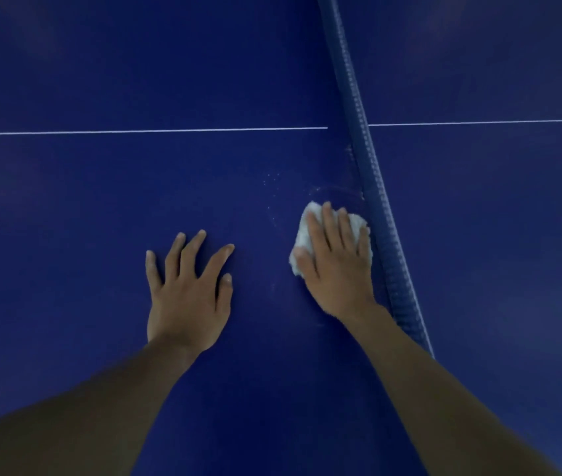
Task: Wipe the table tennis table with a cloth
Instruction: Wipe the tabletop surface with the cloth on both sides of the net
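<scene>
Top-down on blue table tennis table point(66, 207), matte top, dim light. Far left to middle: thin white line point(135, 131) across the top, stopping short of the net and picking up again on the right side. Left of centre, near side: left hand point(186, 297) released, palm down, flat on the bare top, fingers point(193, 250) straight and spread, thumb out toward the right, holding nothing. Bare forearm coming in from the near-left corner. Between the two hands: scatter of faint pale specks point(272, 201) and smears on the blue, too small to tell what. Right of centre: white cloth point(301, 237), bunched and fluffy, lying on the top just beside the foot of the net, well apart from the left hand. On top of it: right hand point(336, 269), palm down, fingers straight and close together, pressing the cloth flat rather than clenching it. Thumb against the cloth's near-left edge. Cloth poking out past the fingertips and on both sides. Right of that: blue net point(372, 187), seen from above, slanting from far centre to near right, splitting the table in two. Past the net, right: other half of the table, same blue.
</scene>
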